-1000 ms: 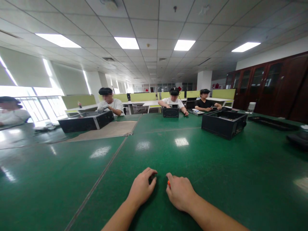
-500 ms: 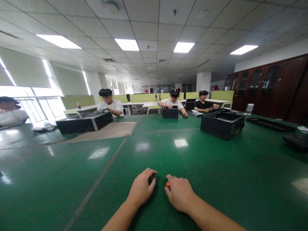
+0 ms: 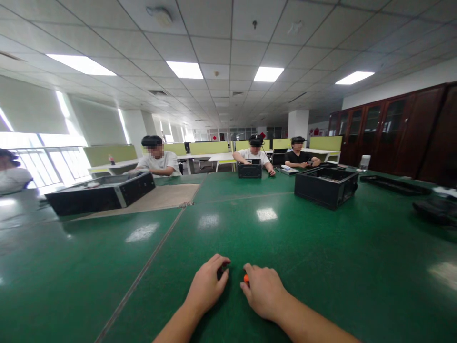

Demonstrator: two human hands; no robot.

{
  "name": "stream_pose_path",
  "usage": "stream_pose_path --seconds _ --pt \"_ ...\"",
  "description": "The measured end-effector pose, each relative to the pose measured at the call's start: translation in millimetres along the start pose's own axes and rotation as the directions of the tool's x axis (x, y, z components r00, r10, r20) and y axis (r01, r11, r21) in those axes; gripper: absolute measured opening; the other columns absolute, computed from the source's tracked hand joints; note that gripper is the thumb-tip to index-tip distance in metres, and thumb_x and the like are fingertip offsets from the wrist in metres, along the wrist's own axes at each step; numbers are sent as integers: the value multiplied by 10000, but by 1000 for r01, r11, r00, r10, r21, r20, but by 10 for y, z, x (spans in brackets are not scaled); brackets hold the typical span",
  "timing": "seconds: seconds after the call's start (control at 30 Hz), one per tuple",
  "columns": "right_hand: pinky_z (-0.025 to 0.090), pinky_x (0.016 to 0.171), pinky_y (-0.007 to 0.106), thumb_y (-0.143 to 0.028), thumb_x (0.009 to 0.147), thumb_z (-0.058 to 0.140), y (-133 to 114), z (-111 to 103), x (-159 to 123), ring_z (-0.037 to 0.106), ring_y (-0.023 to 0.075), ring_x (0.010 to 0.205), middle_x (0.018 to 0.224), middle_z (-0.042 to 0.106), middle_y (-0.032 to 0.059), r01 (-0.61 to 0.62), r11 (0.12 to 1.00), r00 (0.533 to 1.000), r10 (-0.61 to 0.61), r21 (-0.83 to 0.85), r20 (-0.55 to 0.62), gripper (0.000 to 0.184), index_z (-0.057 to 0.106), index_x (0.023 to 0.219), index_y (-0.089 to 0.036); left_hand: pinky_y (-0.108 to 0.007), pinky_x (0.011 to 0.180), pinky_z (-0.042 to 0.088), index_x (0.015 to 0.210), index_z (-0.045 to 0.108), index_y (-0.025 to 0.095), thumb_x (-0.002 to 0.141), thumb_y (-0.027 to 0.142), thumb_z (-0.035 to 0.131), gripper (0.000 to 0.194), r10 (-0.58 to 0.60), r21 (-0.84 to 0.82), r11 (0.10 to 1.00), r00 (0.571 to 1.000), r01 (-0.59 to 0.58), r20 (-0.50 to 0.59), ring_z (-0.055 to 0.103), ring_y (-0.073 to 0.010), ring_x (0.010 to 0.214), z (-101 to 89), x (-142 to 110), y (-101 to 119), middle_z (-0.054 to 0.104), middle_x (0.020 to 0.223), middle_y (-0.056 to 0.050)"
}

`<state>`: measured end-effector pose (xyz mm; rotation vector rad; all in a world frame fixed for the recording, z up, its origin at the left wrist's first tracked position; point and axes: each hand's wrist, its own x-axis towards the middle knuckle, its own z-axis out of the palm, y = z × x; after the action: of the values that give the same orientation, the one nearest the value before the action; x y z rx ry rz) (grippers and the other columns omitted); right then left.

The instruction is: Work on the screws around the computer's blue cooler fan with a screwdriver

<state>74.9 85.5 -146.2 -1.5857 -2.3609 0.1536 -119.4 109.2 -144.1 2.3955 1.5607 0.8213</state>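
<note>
Both my hands rest on the green table [image 3: 271, 238] close to its near edge. My left hand [image 3: 207, 286] is curled, its fingers closed around a small dark object [image 3: 222, 271] that I cannot name. Just right of it, my right hand [image 3: 262, 291] is also closed, and a small orange piece [image 3: 246, 278] pokes out by the fingertips. The two hands are a few centimetres apart, knuckles up.
An open black computer case [image 3: 325, 186] stands at mid right and another black case [image 3: 102, 193] at the left on a brown mat [image 3: 162, 196]. Several people sit at the far side with black boxes. Dark trays [image 3: 394, 185] lie at the right edge.
The view has swung slightly, so the cases sit lower and further left. Both hands stay closed in nearly the same spot.
</note>
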Motion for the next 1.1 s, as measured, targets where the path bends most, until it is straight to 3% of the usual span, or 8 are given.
stream_pose_path --seconds 0.97,1.1 --pt "549 777 465 -330 882 532 -4 112 35 703 333 885 1022 726 128 -14 999 1000 13 -30 -28 359 594 1209 -197 -318 830 471 1005 646 232 859 192 497 213 -34 -6 999 999 34 -23 611 -182 878 8 -32 -40 639 962 -26" --pt "556 788 477 -274 852 546 -57 96 60 703 336 896 1053 717 140 3 999 999 -4 -37 -34 448 552 1291 -180 -312 881 467 1032 636 234 845 167 503 238 -19 -20 1000 997 17 -76 609 -183 948 19 101 58 640 1023 -32"
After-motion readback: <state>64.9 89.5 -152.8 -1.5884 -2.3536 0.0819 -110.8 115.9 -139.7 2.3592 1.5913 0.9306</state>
